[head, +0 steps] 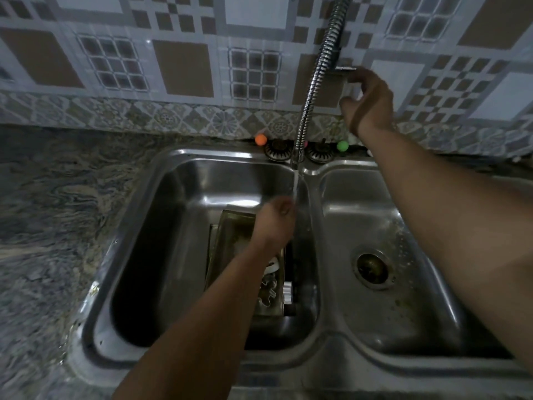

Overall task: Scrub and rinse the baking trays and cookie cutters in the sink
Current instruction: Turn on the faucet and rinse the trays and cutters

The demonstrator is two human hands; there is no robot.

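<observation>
A dirty baking tray (230, 243) lies in the left basin of the steel double sink (161, 174), with metal cookie cutters (268, 287) lying in its near end. My left hand (274, 220) hovers over the tray, fingers curled, right under the thin stream of water (295, 186) running from the flexible chrome tap (314, 82). I cannot see anything held in it. My right hand (369, 102) is raised at the wall, its fingers curled round the tap handle (344, 69).
The right basin (403, 284) holds only its drain (372, 267) and water drops. Two sink strainers (278, 151) sit on the back ledge, beside an orange ball (260, 139) and a green ball (342, 145). Marbled stone counter (57, 212) spreads to the left. Patterned tiles cover the wall.
</observation>
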